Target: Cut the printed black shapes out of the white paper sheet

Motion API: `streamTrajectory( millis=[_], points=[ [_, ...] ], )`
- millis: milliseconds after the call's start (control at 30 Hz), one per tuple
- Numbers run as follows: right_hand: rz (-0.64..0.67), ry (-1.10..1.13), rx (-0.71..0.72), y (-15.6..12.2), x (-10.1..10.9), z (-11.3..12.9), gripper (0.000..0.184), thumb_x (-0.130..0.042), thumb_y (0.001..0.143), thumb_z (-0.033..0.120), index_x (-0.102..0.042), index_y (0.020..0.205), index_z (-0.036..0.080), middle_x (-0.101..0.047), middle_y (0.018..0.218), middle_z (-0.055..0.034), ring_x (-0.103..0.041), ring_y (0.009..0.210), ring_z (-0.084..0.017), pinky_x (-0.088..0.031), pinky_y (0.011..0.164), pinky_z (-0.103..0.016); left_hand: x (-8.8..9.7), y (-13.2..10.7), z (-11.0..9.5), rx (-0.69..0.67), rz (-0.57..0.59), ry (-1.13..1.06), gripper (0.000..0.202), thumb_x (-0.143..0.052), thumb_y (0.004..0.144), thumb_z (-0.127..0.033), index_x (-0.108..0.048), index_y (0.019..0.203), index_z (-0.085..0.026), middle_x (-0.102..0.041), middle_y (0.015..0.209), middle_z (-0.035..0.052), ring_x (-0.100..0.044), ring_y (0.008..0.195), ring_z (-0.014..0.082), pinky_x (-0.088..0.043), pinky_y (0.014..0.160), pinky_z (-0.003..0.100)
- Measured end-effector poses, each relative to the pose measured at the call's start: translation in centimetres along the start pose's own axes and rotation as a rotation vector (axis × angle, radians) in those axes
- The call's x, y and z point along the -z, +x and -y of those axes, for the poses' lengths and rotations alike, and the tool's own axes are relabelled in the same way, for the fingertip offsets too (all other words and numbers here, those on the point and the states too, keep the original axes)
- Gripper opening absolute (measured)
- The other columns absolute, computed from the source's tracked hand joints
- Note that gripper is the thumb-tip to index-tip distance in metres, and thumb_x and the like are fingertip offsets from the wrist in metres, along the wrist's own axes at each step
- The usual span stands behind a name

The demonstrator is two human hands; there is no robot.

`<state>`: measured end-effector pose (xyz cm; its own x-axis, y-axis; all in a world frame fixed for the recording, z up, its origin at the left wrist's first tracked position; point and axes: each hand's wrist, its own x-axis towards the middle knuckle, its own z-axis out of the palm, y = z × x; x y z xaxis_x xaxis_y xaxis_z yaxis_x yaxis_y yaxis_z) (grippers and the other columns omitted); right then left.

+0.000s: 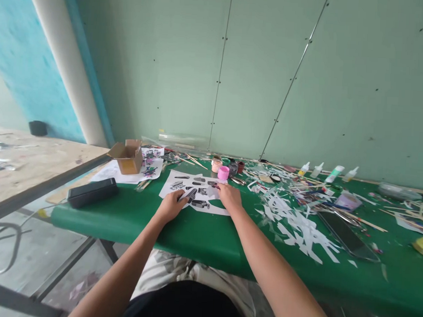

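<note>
A white sheet printed with dark grey and black mechanical-looking shapes lies on the green table cover. A curved notch is cut from its lower right edge. Over the sheet's left part, my left hand is closed, pinching a small grey and black paper cut-out. My right hand rests at the sheet's right side, its fingers pinched together beside a small dark greyish piece; what they grip is too small to make out. Just beyond it stands a pink paint jar.
White paper scraps and a phone lie on the right, with glue bottles and thin wooden sticks behind. On the left are an open cardboard box and a black speaker-like block. A green panel wall rises behind.
</note>
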<state>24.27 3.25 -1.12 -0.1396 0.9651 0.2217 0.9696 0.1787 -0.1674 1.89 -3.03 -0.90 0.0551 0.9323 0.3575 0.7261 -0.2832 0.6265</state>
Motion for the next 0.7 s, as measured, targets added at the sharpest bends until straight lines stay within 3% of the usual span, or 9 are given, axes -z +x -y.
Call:
streamTrajectory(
  millis=[233, 500, 700],
  points=[
    [0.035, -0.013, -0.138, -0.7, 0.7, -1.2, 0.030, -0.039, 0.098, 0.020, -0.066, 0.110, 0.015, -0.069, 0.109, -0.0124, -0.067, 0.091, -0.019, -0.045, 0.074, -0.026, -0.1, 0.1, -0.2, 0.020, 0.003, 0.108, 0.022, -0.059, 0.079, -0.027, -0.047, 0.062, -0.022, -0.048, 0.057, -0.0032, -0.048, 0.059, 0.0158, -0.032, 0.059, 0.026],
    [0.031, 0.050, -0.145, -1.2, 1.2, -1.2, 0.028, -0.042, 0.095, 0.020, -0.069, 0.102, 0.022, -0.072, 0.101, -0.0075, -0.066, 0.091, -0.018, -0.043, 0.068, -0.024, -0.3, 0.3, -0.3, 0.022, -0.074, 0.107, 0.007, -0.064, 0.075, -0.021, -0.058, 0.071, -0.022, -0.064, 0.074, 0.0032, -0.058, 0.084, 0.0228, -0.039, 0.076, 0.030],
    [-0.039, 0.161, -0.173, -1.5, 1.2, -1.0, 0.027, -0.045, 0.095, 0.029, -0.066, 0.112, 0.026, -0.072, 0.102, -0.0040, -0.066, 0.089, -0.017, -0.041, 0.065, -0.022, 0.0, 0.4, 0.3, 0.049, -0.164, -0.067, 0.019, -0.059, 0.077, -0.032, -0.051, 0.064, -0.021, -0.051, 0.061, -0.0021, -0.051, 0.065, 0.0156, -0.038, 0.063, 0.025]
  ],
)
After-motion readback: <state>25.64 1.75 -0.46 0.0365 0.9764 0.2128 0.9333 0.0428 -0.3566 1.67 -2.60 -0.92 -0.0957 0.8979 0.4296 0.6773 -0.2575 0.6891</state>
